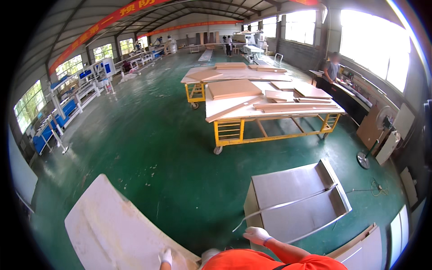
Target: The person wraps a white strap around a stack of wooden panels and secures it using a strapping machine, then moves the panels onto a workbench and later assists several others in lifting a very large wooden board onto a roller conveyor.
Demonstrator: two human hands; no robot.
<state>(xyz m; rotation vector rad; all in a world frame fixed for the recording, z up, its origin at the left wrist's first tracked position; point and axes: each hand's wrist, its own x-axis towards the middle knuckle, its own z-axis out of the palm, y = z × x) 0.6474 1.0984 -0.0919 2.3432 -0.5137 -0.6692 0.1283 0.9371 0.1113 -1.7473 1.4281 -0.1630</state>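
Observation:
My left hand (pixel 165 257), in a white glove, is at the near end of a large off-white board (pixel 103 220) with brownish stains. Its fingers look apart and hold nothing I can see. My right hand (pixel 256 235), also gloved in white, hovers beside the near left corner of a low metal-topped cabinet (pixel 292 189). Its fingers reach loosely leftward with nothing visible in them. Across the cabinet top lies a long thin pale strip (pixel 292 198); its bent free end hangs past the left edge, close to my right fingers but seemingly apart from them.
Ahead stands a yellow-framed wheeled table (pixel 274 138) carrying brown panels (pixel 234 88), with another table (pixel 193 76) behind. A standing fan (pixel 384 119) and leaning boards line the right. A person (pixel 332 69) works at a dark bench there. Blue-and-white machinery (pixel 67 110) runs along the left.

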